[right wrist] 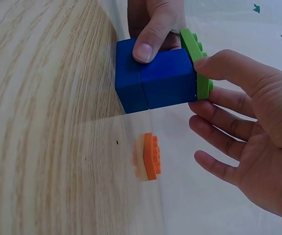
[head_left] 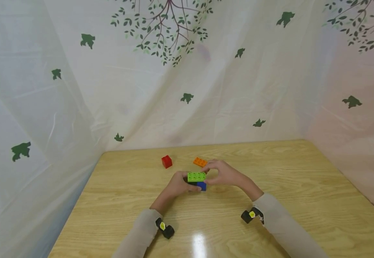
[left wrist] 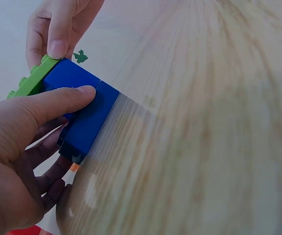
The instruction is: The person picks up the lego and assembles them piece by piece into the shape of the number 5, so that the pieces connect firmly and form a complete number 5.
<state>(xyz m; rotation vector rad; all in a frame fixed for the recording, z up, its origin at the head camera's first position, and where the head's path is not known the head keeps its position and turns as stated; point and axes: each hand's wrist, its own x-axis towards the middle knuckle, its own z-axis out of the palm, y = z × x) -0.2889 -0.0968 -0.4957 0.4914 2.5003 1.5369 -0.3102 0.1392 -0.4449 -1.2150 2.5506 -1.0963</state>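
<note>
Two stacked blue toy bricks [right wrist: 167, 76] stand at the middle of the table, with a thin lime green brick [head_left: 196, 176] on top. My left hand [head_left: 178, 184] grips the blue bricks from the left, its thumb lying across their near face in the left wrist view. From the other side my right hand [head_left: 223, 173] pinches the end of the green brick [right wrist: 202, 68] between thumb and fingertips. Whether the green brick is fully pressed down all along cannot be told. Behind the hands lies a thin orange brick [head_left: 200, 162].
A red block [head_left: 166, 161] sits on the wooden table [head_left: 135, 179], behind and left of the hands. A pale curtain [head_left: 148, 107] with printed leaves and birds hangs along the table's back and sides. Black wrist cameras [head_left: 247, 216] are worn on both sleeves.
</note>
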